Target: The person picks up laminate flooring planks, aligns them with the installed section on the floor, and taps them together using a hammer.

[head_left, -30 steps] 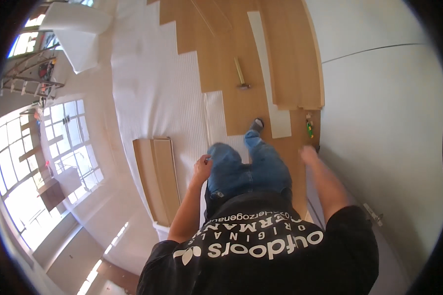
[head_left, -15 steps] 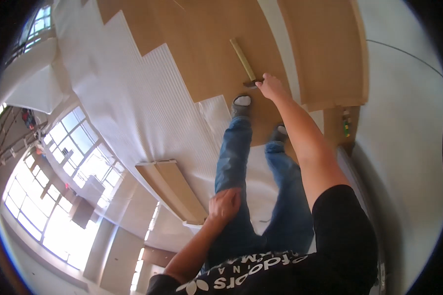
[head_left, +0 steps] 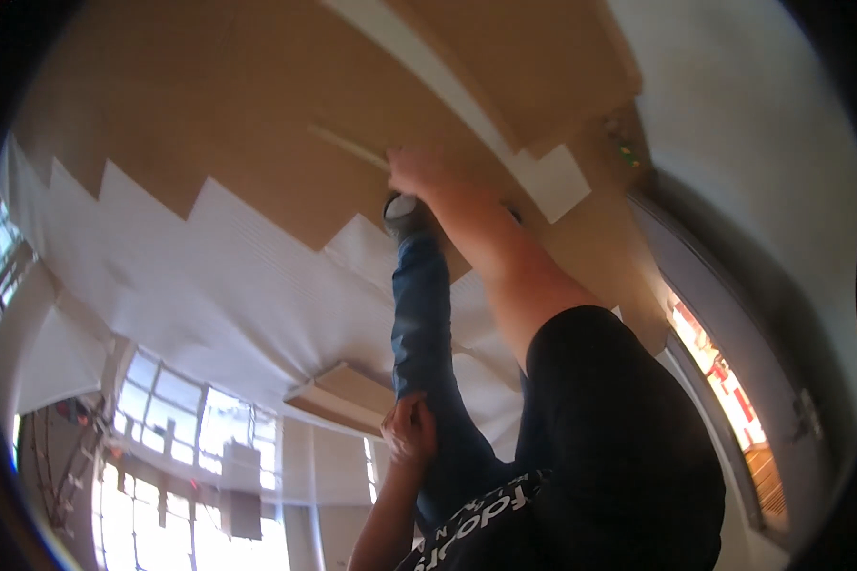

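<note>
My right hand (head_left: 411, 171) reaches out, its fingers closed on the hammer at the head end, with the head mostly hidden by them. The pale handle (head_left: 345, 142) lies across the tan plank flooring (head_left: 238, 105), slightly blurred. Just below that hand is my socked foot (head_left: 402, 209). Against my jeans, at thigh height, rests my left hand (head_left: 408, 428), fingers curled; whatever they may hold is hidden. A white strip (head_left: 554, 190) runs over the boards to the right.
Stacked planks (head_left: 533, 67), a small green tool (head_left: 627, 152), white underlay (head_left: 238, 276) with a stepped plank edge, and a long carton (head_left: 343, 397) surround me. An open doorway (head_left: 719, 400) is at right beside a pale wall (head_left: 752, 209); windows (head_left: 200, 485) are at lower left.
My right hand moved from my side to the hammer and closed on it. My left hand stays low on my leg. The view has turned, bringing the open doorway into sight.
</note>
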### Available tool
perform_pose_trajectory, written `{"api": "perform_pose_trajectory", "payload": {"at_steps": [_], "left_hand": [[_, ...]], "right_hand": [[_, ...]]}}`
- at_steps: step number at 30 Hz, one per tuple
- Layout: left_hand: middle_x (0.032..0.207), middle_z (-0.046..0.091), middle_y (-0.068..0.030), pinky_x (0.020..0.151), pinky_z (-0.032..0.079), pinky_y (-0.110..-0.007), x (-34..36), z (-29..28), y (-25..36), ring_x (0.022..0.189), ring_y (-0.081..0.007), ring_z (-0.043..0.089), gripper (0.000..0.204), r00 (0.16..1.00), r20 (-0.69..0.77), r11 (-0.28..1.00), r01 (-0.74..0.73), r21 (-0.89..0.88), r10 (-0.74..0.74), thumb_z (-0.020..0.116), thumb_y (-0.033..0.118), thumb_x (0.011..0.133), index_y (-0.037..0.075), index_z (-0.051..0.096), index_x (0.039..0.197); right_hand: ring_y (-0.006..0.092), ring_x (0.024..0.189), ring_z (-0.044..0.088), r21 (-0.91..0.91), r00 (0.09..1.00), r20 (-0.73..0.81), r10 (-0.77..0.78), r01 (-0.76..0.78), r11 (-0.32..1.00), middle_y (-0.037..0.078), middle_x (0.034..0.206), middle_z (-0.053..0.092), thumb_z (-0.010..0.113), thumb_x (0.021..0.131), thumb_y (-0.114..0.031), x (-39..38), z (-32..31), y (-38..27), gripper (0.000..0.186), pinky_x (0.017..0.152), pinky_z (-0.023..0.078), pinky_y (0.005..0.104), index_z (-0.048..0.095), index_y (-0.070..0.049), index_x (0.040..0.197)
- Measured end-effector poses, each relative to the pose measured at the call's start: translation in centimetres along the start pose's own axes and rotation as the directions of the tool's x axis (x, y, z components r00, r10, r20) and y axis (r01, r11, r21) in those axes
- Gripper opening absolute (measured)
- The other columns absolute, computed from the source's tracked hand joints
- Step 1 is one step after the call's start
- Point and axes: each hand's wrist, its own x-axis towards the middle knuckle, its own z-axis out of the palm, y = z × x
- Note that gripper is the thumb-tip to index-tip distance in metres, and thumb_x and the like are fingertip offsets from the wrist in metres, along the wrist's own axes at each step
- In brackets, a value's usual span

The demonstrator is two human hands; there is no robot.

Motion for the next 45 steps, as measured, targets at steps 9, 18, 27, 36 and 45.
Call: {"api": "perform_pose_trajectory", "payload": {"at_steps": [9,18,27,36,45], "left_hand": [[0.1,0.073,-0.0225,0.083,0.054,-0.054,-1.4,1.5,4.4,0.094,-0.0442,0.069,0.026,0.959,0.284,0.917,-0.115,0.381,0.003,0.055,0.029,0.099,0.015,0.068,0.116],[0.12,0.07,-0.0241,0.1,0.051,-0.05,-0.3,-3.9,15.3,0.114,-0.0447,0.065,0.042,0.595,0.804,0.453,-0.717,0.53,0.001,0.059,0.03,0.095,0.008,0.062,0.13],[0.128,0.066,-0.0237,0.103,0.049,-0.049,-2.4,1.1,31.4,0.121,-0.0412,0.061,0.044,0.598,0.79,-0.017,-0.799,0.601,-0.138,0.065,0.024,0.089,0.002,0.064,0.127],[0.091,0.069,-0.0143,0.07,0.056,-0.046,-14.2,31.2,41.4,0.083,-0.0332,0.067,0.018,-0.409,0.908,-0.611,-0.743,-0.272,0.094,0.066,0.018,0.087,0.006,0.068,0.1],[0.086,0.071,-0.01,0.064,0.055,-0.032,-31.3,61.5,53.0,0.07,-0.018,0.067,0.032,0.096,0.995,0.255,-0.963,0.092,0.002,0.062,0.016,0.094,0.0,0.065,0.122]], "right_hand": [[0.0439,0.109,0.065,0.312,0.985,0.046,0.169,-0.175,0.934,0.024,0.118,0.067,0.061,0.084,-0.013,-38.4,-8.3,11.2,0.033,0.087,0.054,0.0521,0.072,-0.015,0.115],[0.0408,0.108,0.066,0.626,0.72,-0.229,0.656,-0.407,0.665,0.018,0.114,0.07,0.068,0.085,-0.009,-87.8,-0.3,20.4,0.04,0.09,0.054,0.047,0.069,-0.018,0.124],[0.0268,0.098,0.07,0.902,0.558,0.396,0.729,-0.088,-0.423,0.009,0.113,0.071,0.067,0.078,0.006,-104.3,30.5,16.3,0.062,0.083,0.056,0.044,0.059,-0.017,0.135],[0.0355,0.128,0.059,-0.4,0.649,0.397,0.649,0.759,-0.514,0.021,0.137,0.061,0.053,0.093,-0.019,-112.3,35.9,6.5,0.042,0.106,0.047,0.0497,0.048,-0.012,0.135],[0.0333,0.108,0.068,-0.596,0.55,0.498,0.67,0.778,-0.196,0.018,0.119,0.069,0.054,0.099,-0.037,-111.9,36.5,7.9,0.037,0.094,0.054,0.0459,0.056,-0.013,0.127]]}}
